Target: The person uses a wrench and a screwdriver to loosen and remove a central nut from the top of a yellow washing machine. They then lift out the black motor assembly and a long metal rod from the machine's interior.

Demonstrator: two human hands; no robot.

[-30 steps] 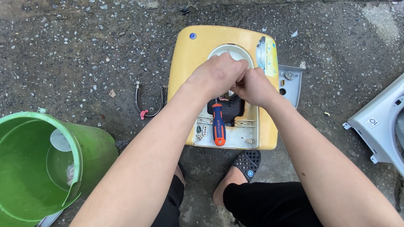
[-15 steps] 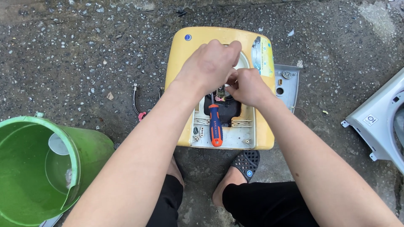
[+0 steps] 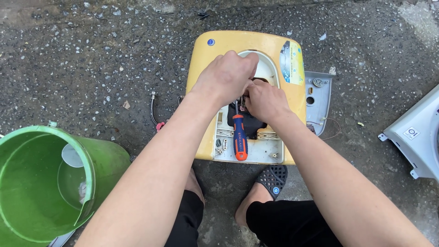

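A yellow plastic appliance housing (image 3: pixel 210 68) lies on the rough ground with its inner side open toward me. Both hands work together over its central opening. My left hand (image 3: pixel 226 77) curls its fingers down onto a small part inside the opening. My right hand (image 3: pixel 263 100) pinches at the same spot, touching the left. What they hold is hidden under the fingers. A screwdriver with a blue and orange handle (image 3: pixel 239 139) lies inside the housing just below the hands, not held by either.
A green plastic bucket (image 3: pixel 98 158) stands at the lower left. A grey panel (image 3: pixel 318 98) sticks out from under the housing's right side, and a white-grey cover (image 3: pixel 418 135) lies at the far right. A thin cable (image 3: pixel 153 112) lies left of the housing. My sandalled foot (image 3: pixel 270 178) is below it.
Both hands stayed at the opening; the left hand shifted slightly and curled more over the part. The view moved a little closer. The screwdriver has not moved.
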